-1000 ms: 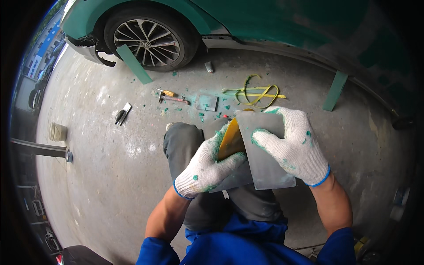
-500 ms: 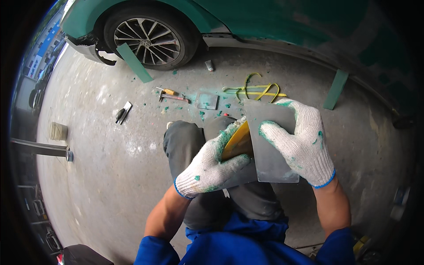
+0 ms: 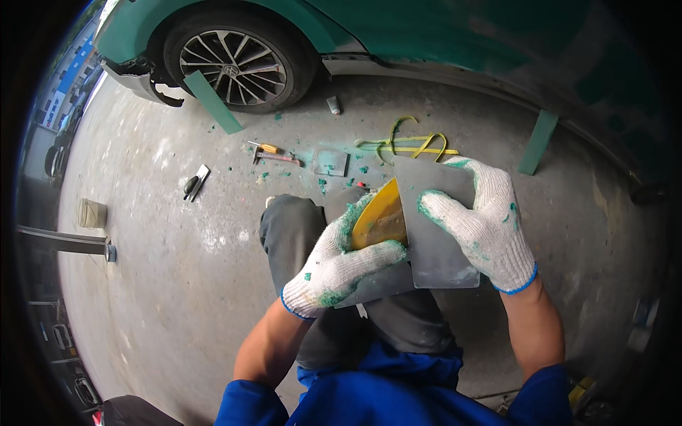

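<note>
Both my hands wear white knit gloves smeared with green. My left hand (image 3: 334,270) is closed around a yellow putty spreader (image 3: 383,216) with a pointed top, its face stained brown. Under that hand, a second grey flat plate (image 3: 376,287) shows over my thighs; whether my left hand grips it too I cannot tell. A larger grey rectangular sheet (image 3: 444,245) is pinched by my right hand (image 3: 486,220), thumb on the front face and most fingers hidden behind. The sheet's left edge meets or overlaps the spreader's right side.
Beyond my knees lie a hammer (image 3: 277,157), a yellow-handled tool (image 3: 268,148), a small square plate (image 3: 331,163) and yellow straps (image 3: 415,148). A black-handled scraper (image 3: 197,183) and bucket (image 3: 92,212) are left. Ahead stands a green car (image 3: 426,35), its wheel (image 3: 234,67) showing.
The yellow spreader has turned so that more of its face shows beside the sheet. My left hand has rolled slightly, while my right hand keeps nearly the same hold.
</note>
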{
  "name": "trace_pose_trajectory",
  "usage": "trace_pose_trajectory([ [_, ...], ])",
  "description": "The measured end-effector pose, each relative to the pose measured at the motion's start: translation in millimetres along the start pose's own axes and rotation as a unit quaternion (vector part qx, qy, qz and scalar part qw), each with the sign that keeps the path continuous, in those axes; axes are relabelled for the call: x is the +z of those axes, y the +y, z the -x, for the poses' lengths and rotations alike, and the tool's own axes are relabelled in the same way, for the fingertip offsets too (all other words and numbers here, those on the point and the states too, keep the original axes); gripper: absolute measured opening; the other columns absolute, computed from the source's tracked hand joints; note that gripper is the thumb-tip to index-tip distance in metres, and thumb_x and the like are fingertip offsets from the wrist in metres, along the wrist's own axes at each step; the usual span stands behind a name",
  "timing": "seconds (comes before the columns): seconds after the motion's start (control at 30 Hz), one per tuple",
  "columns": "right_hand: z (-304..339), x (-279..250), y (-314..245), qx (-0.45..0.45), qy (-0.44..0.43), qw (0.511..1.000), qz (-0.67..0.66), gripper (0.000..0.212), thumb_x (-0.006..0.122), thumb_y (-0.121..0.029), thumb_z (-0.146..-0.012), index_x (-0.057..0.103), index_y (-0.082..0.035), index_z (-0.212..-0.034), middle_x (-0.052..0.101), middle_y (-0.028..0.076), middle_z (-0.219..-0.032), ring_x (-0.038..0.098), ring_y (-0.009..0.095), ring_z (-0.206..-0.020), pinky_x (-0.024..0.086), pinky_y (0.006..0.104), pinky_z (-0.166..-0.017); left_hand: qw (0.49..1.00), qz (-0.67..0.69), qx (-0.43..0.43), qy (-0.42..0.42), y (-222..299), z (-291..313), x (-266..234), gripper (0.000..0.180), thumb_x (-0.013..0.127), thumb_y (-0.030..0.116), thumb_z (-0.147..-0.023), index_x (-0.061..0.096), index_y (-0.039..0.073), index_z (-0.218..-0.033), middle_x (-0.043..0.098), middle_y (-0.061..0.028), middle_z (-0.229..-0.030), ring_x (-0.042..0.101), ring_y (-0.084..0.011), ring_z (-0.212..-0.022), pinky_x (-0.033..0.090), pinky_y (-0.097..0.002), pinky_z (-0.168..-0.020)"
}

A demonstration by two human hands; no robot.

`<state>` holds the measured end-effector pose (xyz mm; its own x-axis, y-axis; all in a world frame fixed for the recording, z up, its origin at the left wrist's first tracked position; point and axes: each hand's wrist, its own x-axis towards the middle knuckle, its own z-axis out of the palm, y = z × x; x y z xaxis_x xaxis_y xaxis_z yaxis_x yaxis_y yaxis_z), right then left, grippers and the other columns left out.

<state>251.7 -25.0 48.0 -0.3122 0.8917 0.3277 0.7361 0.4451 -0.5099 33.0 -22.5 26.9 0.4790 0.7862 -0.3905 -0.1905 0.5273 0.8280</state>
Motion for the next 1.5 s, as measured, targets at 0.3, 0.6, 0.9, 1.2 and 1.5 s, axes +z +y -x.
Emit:
trace_pose_trajectory([
  [0.3,-2.7,10.9,-5.9,0.118,0.106,0.986,-0.058,0.031,0.076,-0.011,-0.081,0.068,0.002,-0.108,0.063,0.018,-0.103,0.061,0.03,-0.095,0.051,0.0406,-0.078,0.997,0.025,0.017,0.077,-12.9,-0.2,5.0,0.048,0.068,0.015,-0.086,0.054,0.004,-0.13,0.063,-0.0046,-0.1,0.057,-0.0105,-0.075,0.047,-0.0245,-0.061],
  [0.6,-8.6,7.8,-20.3,0.025,0.082,0.994,-0.068,0.029,0.07,-0.016,-0.08,0.065,0.008,-0.095,0.067,0.022,-0.079,0.068,0.034,-0.073,0.055,0.0403,-0.067,0.997,0.028,0.034,0.069,-10.6,-0.3,10.8,0.048,0.066,0.016,-0.091,0.051,0.005,-0.134,0.062,-0.0004,-0.101,0.054,-0.0064,-0.08,0.043,-0.0209,-0.066],
  [0.9,-3.4,9.0,-6.0,-0.125,0.12,0.969,0.176,0.036,0.073,-0.018,-0.082,0.062,0.011,-0.101,0.063,0.018,-0.08,0.063,0.03,-0.07,0.052,0.0397,-0.065,0.991,-0.093,0.07,0.064,1.0,6.6,14.9,0.048,0.063,0.016,-0.096,0.046,-0.001,-0.138,0.06,-0.0065,-0.119,0.056,-0.0133,-0.108,0.045,-0.0293,-0.096],
  [1.2,-5.3,16.3,-27.3,0.1,0.089,0.978,-0.158,0.029,0.069,-0.017,-0.082,0.063,0.008,-0.095,0.065,0.021,-0.075,0.067,0.032,-0.068,0.054,0.0394,-0.063,0.994,-0.063,0.076,0.051,-3.6,4.6,11.7,0.045,0.064,0.015,-0.096,0.048,-0.001,-0.135,0.061,-0.0069,-0.119,0.056,-0.0127,-0.109,0.045,-0.0289,-0.097],
  [1.5,-2.1,11.2,-12.7,-0.033,0.08,0.996,0.017,0.025,0.07,-0.015,-0.085,0.066,0.006,-0.098,0.065,0.019,-0.084,0.065,0.032,-0.073,0.052,0.0416,-0.064,0.992,0.036,0.081,0.085,-8.7,3.5,3.7,0.051,0.072,0.019,-0.088,0.051,0.0,-0.131,0.064,-0.0055,-0.104,0.062,-0.0111,-0.085,0.05,-0.024,-0.073],
])
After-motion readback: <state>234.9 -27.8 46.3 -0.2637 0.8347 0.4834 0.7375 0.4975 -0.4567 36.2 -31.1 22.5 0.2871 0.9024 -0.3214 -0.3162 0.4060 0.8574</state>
